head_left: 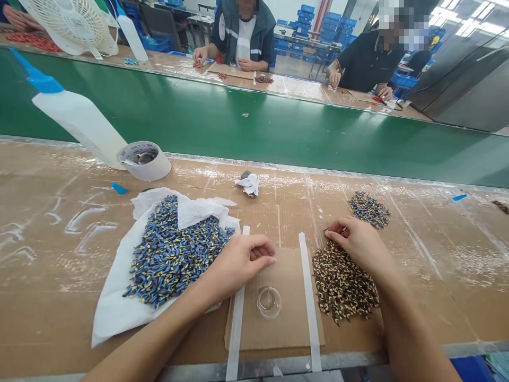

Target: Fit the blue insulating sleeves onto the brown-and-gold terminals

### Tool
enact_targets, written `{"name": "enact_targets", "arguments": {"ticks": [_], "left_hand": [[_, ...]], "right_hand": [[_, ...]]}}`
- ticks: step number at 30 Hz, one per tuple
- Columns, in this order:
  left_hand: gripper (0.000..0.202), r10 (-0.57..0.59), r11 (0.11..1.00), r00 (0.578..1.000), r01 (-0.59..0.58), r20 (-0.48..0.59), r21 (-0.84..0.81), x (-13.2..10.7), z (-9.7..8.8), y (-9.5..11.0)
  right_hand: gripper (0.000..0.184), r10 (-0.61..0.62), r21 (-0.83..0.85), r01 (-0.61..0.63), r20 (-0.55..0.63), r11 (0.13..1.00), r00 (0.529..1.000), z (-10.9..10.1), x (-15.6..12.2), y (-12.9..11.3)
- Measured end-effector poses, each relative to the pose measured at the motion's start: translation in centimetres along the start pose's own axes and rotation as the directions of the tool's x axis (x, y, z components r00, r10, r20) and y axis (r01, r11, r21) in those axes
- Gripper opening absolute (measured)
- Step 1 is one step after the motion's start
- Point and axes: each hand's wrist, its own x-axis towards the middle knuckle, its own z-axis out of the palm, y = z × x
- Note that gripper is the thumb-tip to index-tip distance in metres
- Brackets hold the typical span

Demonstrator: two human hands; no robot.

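My left hand (252, 259) hovers over the cardboard pad with thumb and fingertips pinched together; whatever they hold is too small to make out. Beneath it, a small clear round dish (269, 302) sits on the pad (278, 334). To the left, a heap of small blue, black and yellow pieces (175, 254) lies on a white plastic bag (115, 302). My right hand (352, 239) is at the far edge of a pile of small dark brown and cream pieces (344, 284), its thumb and fingers closed on a tiny dark piece (326, 231).
Two white tape strips (309, 297) border the pad. A smaller blue-and-yellow pile (369, 209) lies behind my right hand. At the back left stand a squeeze bottle (81, 122) and a tape roll (145, 162). Crumpled tissue (249, 184) lies mid-table. Across the green belt (246, 122), people work.
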Motion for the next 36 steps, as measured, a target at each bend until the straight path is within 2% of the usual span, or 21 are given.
{"name": "enact_targets", "arguments": {"ticks": [6,13,15,20,23,26,31,36], "left_hand": [[0.011,0.012,0.999,0.998,-0.010,-0.064,0.039,-0.2,-0.5,0.3],[0.010,0.070,0.987,0.986,-0.046,-0.153,0.157,-0.4,-0.6,1.2],[0.009,0.091,0.978,0.980,-0.054,-0.179,0.203,-0.4,-0.6,1.3],[0.013,0.199,0.949,0.959,-0.138,-0.201,0.283,-0.5,-0.4,1.2],[0.015,0.251,0.937,0.944,-0.180,-0.215,0.301,-0.6,-0.1,1.1],[0.015,0.280,0.927,0.934,-0.203,-0.221,0.315,-0.6,0.1,1.1],[0.012,0.308,0.920,0.926,-0.233,-0.216,0.316,-0.5,0.2,1.1],[0.012,0.312,0.924,0.928,-0.245,-0.205,0.293,-0.5,0.2,1.2]], "right_hand": [[0.014,-0.050,0.033,0.052,-0.046,0.998,0.998,-0.1,0.0,-1.2],[0.017,0.028,0.401,-0.042,0.039,0.915,0.999,0.5,0.0,-3.2],[0.018,0.014,0.500,-0.054,0.084,0.864,0.996,0.8,-0.2,-4.3],[0.026,-0.015,0.741,-0.135,0.193,0.658,0.981,1.3,-1.0,-7.4],[0.027,-0.027,0.795,-0.151,0.206,0.587,0.978,1.9,-1.4,-8.7],[0.026,-0.039,0.819,-0.154,0.210,0.552,0.977,2.4,-1.7,-9.4],[0.022,-0.108,0.844,-0.158,0.247,0.512,0.963,2.6,-1.9,-9.8],[0.020,-0.126,0.863,-0.174,0.262,0.475,0.957,2.4,-2.0,-9.9]]}}
